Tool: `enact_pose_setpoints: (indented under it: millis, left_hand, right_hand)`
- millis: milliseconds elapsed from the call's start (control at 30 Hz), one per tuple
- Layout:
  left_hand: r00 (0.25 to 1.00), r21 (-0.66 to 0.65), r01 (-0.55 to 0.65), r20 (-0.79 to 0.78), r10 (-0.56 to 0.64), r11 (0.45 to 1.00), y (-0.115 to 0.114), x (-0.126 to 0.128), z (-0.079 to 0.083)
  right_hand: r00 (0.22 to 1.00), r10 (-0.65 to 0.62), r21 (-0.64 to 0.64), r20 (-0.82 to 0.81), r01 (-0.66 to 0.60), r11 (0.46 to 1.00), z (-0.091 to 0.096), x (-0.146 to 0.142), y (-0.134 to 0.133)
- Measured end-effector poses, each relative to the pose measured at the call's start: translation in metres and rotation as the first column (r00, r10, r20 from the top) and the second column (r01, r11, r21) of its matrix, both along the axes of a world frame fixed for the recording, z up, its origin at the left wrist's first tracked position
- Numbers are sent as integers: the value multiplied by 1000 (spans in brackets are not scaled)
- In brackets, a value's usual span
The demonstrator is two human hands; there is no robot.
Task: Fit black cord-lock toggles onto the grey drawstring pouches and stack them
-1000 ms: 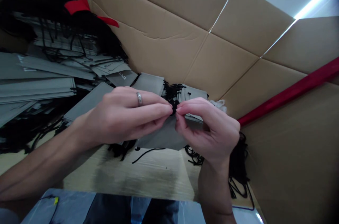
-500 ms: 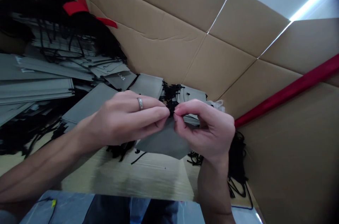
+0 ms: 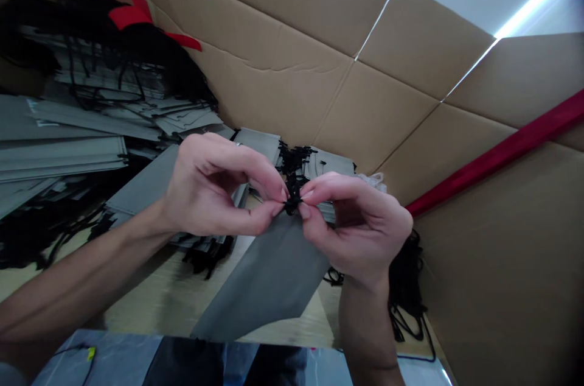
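Observation:
Between my two hands a black cord (image 3: 292, 203) is pinched at the top end of a grey flat bag or card (image 3: 269, 273); which of the two it is I cannot tell. My left hand (image 3: 223, 185) grips the cord between thumb and fingertips, the palm side partly showing. From the other side my right hand (image 3: 358, 224) pinches it close by, with its other fingers curled. The grey piece hangs below at a slant, towards the table's front edge. Fingertips cover part of the cord, which looks knotted or bunched.
Grey pieces with black cords (image 3: 59, 154) lie piled at the left, a red strip (image 3: 132, 14) on top. Smaller grey stacks (image 3: 331, 164) stand behind my hands. Black cords (image 3: 406, 282) lie at the right. Cardboard walls (image 3: 255, 27) enclose the table (image 3: 141, 307); a red band crosses the right one.
My left hand has turned and opened its grip into a thumb-and-finger pinch, showing more palm. The grey piece has swung lower and to the left. My right hand stays nearly in place.

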State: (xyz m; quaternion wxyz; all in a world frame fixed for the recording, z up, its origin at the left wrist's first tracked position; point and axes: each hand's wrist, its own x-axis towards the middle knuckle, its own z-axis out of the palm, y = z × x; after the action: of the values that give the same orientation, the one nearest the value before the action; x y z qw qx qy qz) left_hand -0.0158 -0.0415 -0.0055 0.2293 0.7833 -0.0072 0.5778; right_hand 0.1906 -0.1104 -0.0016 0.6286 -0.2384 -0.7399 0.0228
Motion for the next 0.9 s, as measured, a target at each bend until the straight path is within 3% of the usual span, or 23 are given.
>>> enact_pose_setpoints:
  millis: [67, 167, 300, 400, 467, 533, 700, 800, 900]
  left_hand:
    - [999, 28, -53, 5, 53, 998, -1, 0, 0]
    - [970, 137, -241, 18, 240, 961, -5, 0, -1]
    - [883, 362, -454, 56, 467, 814, -14, -4, -3]
    - [818, 495, -526, 72, 571, 692, -21, -8, -5]
    - [788, 523, -548, 62, 612, 653, -24, -9, -5]
    - [799, 503, -547, 76, 596, 669, -25, -8, -4]
    - [866, 295, -490, 57, 497, 821, -22, -2, -2]
    - [927, 171, -376, 63, 370, 911, -17, 1, -4]
    - [967, 47, -246, 84, 242, 968, -11, 3, -6]
  right_hand:
    - [1000, -23, 2, -2, 23, 1000, 0, 0, 0]
    - [997, -82, 5, 8, 82, 997, 0, 2, 1]
    - [990, -131, 35, 53, 129, 991, 2, 5, -2]
    - [979, -166, 42, 117, 162, 986, 3, 4, -5]
    - [974, -181, 61, 134, 175, 983, 3, 3, -7]
    - [975, -177, 94, 135, 165, 982, 2, 1, -7]
    - [988, -121, 126, 98, 108, 986, 0, -2, -3]
    - [990, -119, 149, 74, 107, 983, -1, -4, -1]
    - [992, -118, 172, 53, 107, 979, -1, -5, 0]
